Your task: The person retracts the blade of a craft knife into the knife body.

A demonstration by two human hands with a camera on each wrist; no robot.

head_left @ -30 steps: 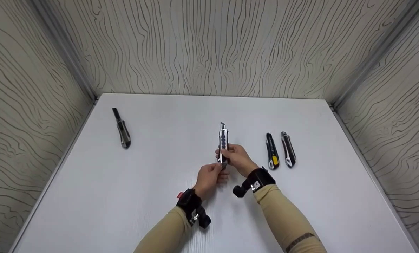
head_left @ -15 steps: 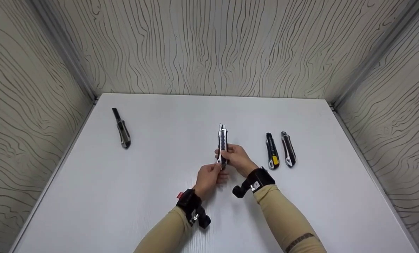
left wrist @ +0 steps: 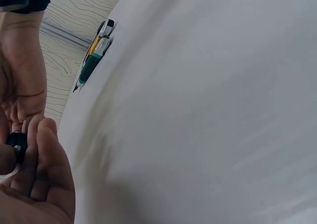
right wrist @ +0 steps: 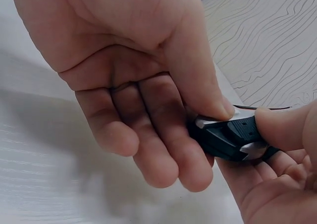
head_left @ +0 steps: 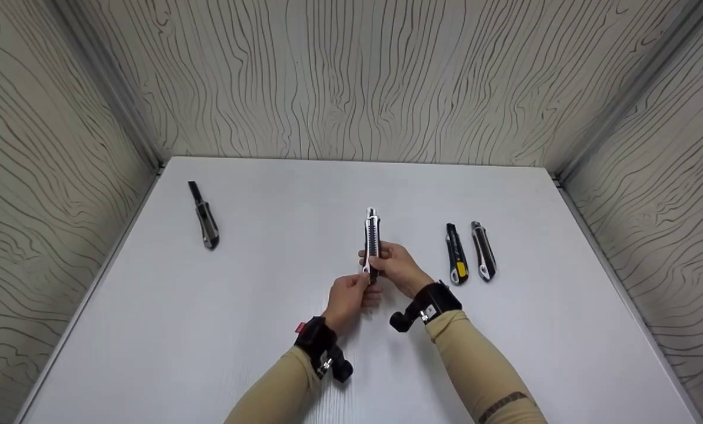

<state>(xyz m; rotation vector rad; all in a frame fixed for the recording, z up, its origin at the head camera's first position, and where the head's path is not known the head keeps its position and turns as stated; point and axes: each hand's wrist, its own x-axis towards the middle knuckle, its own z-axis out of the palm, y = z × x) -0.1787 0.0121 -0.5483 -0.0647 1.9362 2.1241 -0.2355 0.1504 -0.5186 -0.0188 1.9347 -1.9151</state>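
A silver and black box cutter (head_left: 372,235) is held between both hands over the middle of the table, its nose pointing away. My right hand (head_left: 399,266) grips the lower body, with the thumb on its upper face. At the rear end, my left hand (head_left: 349,297) pinches the cutter between thumb and fingers. The right wrist view shows the black end of the box cutter (right wrist: 230,137) between the right thumb (right wrist: 198,80) and the left thumb (right wrist: 282,127). Only the black end (left wrist: 18,144) shows in the left wrist view; fingers hide the remainder.
Right of the hands lie a black box cutter with a yellow patch (head_left: 456,253) and a silver and dark brown one (head_left: 484,253), side by side. Another box cutter (head_left: 207,224) with a long dark blade lies far left. Wood-patterned walls (head_left: 351,82) enclose the white table (head_left: 269,194).
The pointed blade that stuck out of the held cutter's nose has drawn back. The right thumb has slid slightly toward the rear end, and the cutter has shifted a little left.
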